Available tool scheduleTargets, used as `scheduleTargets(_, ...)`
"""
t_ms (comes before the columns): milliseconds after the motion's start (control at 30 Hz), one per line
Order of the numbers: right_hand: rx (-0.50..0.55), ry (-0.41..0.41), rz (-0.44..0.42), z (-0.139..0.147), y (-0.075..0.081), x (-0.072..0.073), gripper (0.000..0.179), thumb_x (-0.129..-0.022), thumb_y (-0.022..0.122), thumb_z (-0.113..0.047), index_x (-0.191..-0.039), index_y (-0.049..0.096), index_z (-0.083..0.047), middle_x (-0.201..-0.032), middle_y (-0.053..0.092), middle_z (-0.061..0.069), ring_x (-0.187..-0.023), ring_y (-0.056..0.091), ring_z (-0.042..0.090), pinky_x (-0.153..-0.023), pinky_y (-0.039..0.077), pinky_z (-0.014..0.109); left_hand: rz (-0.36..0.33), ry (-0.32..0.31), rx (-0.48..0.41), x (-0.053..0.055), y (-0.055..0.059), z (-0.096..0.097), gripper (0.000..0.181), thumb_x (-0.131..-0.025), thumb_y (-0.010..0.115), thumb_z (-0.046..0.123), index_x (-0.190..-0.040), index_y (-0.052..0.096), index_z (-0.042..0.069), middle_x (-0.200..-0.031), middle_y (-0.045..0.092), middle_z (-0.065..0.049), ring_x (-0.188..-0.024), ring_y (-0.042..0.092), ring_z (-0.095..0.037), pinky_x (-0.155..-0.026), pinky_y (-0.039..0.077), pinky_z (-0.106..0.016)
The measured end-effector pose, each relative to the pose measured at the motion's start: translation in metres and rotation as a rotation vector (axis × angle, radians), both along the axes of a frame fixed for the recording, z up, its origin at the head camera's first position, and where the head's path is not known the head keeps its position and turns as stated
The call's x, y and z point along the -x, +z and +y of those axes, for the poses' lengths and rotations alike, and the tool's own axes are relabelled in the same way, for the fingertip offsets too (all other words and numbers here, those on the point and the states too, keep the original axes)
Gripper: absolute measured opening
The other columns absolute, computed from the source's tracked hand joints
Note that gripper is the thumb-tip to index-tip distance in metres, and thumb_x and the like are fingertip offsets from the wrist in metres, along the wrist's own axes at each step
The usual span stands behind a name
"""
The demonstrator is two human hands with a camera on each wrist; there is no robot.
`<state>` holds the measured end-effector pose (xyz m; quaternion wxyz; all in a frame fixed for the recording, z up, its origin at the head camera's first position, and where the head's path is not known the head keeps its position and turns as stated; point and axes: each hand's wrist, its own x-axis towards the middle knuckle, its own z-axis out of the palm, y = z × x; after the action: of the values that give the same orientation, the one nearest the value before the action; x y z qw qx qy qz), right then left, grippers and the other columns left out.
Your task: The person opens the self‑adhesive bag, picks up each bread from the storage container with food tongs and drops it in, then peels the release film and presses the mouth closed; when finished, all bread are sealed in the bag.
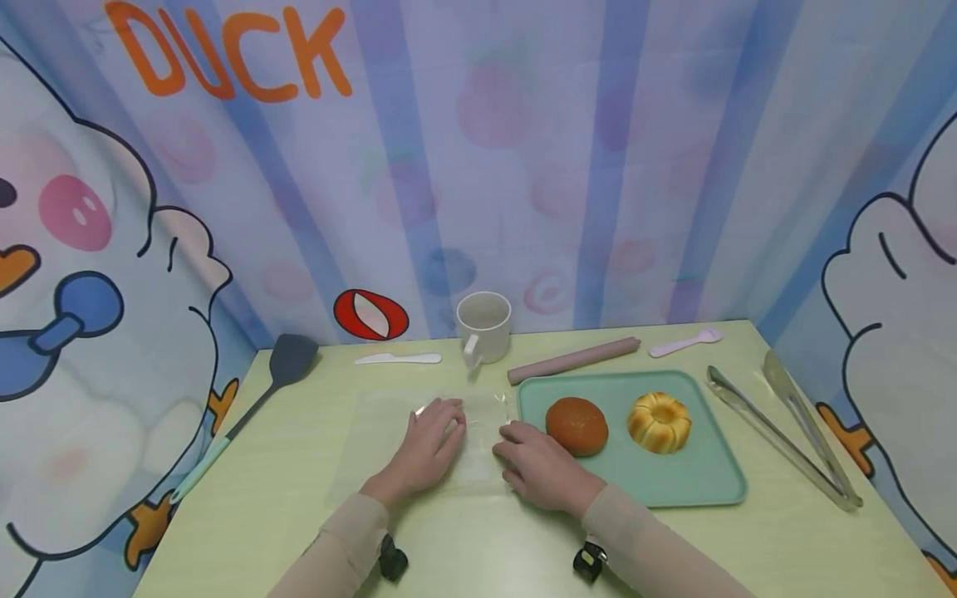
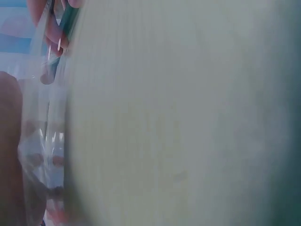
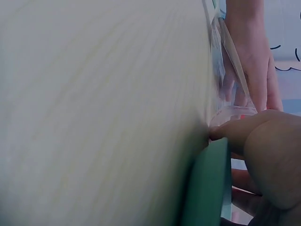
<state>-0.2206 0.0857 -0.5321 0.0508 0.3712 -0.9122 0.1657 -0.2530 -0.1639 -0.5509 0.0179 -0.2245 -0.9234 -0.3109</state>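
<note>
A clear plastic bag [image 1: 478, 461] lies flat on the pale table, with its right side reaching the green tray [image 1: 710, 465]. My left hand [image 1: 428, 448] rests on its middle, fingers mostly straight and pointing away. At the bag's right edge, my right hand [image 1: 546, 467] bends its fingers and pinches the film beside the tray's left rim. Loose film [image 2: 55, 108] stands up a little in the left wrist view. A round brown bun [image 1: 576, 426] and a golden fluted cake [image 1: 659, 422] sit on the tray, the bun close behind my right hand.
Along the back are a white plastic knife [image 1: 398, 359], a white mug [image 1: 484, 328], a mauve rolling pin [image 1: 574, 360] and a lilac spoon [image 1: 685, 342]. A dark spatula [image 1: 290, 361] lies at left, metal tongs [image 1: 785, 432] at right. A printed curtain [image 1: 493, 183] hangs behind.
</note>
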Motion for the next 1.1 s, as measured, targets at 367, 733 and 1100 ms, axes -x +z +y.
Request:
scheduleTargets(367,0.004,-0.007,-0.057,0.001,0.003,-0.001,0.034,-0.097,0.074,-0.018,-0.128,0.071,-0.004,-0.142,0.062,0.021,-0.138,0.054,0.041,-0.113,0.047,0.053,-0.092,0.002,-0.200,0.000,0.002,-0.002,0.026,-0.114,0.038,0.030,-0.125,0.051,0.010,-0.159,0.048,-0.016,-0.154,0.034,-0.040,-0.119,0.001,-0.078)
scheduleTargets(733,0.029,0.007,-0.072,0.003,0.004,0.002,0.031,-0.100,0.069,-0.015,-0.129,0.070,-0.003,-0.142,0.061,0.022,-0.136,0.055,0.038,-0.112,0.048,0.050,-0.131,0.038,-0.283,0.000,0.004,-0.005,0.025,-0.116,0.032,0.033,-0.122,0.045,0.012,-0.159,0.048,-0.018,-0.153,0.036,-0.042,-0.124,-0.001,-0.071)
scheduleTargets(1100,0.127,-0.026,-0.114,0.011,0.020,-0.005,0.036,-0.104,0.064,-0.017,-0.139,0.065,-0.006,-0.148,0.059,0.018,-0.138,0.056,0.035,-0.112,0.048,0.050,-0.130,0.017,-0.264,-0.001,0.002,-0.005,0.027,-0.116,0.035,0.035,-0.124,0.047,0.012,-0.159,0.050,-0.014,-0.154,0.036,-0.038,-0.123,-0.001,-0.072)
